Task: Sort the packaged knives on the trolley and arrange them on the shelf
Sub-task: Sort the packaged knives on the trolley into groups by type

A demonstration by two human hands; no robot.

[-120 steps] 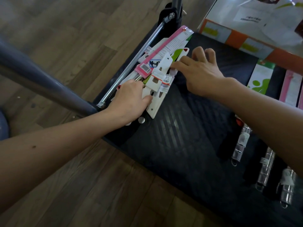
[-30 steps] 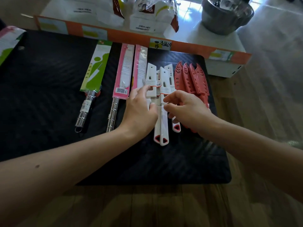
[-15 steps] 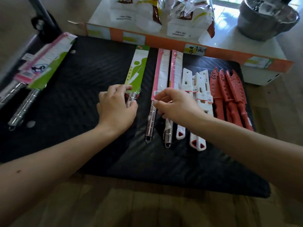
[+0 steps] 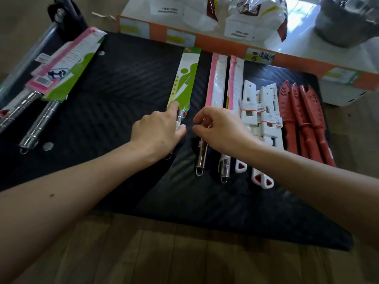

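Note:
Packaged knives lie in a row on the black trolley deck (image 4: pixel 114 83). My left hand (image 4: pixel 158 134) is closed around the steel handle of the green-sleeved knife (image 4: pixel 187 78), forefinger on the sleeve's lower edge. My right hand (image 4: pixel 221 128) hovers over the handle of the left pink-sleeved knife (image 4: pixel 217 83), fingers curled; whether it grips is unclear. A second pink-sleeved knife (image 4: pixel 235 78) lies beside it, then white sheathed knives (image 4: pixel 260 111) and red sheathed knives (image 4: pixel 299 115). Far left lies a pile of pink and green packaged knives (image 4: pixel 65 64).
Behind the trolley runs an orange-edged white shelf (image 4: pixel 221 46) carrying plastic bags (image 4: pixel 252 15) and a metal pot (image 4: pixel 346 19). The trolley's handle post (image 4: pixel 61 15) rises at the top left. Wooden floor (image 4: pixel 174 253) lies below the deck.
The view has shifted nearer and slightly left. My left hand has moved right onto the green knife's handle. My right hand has shifted left from the white knives to the pink knife's handle.

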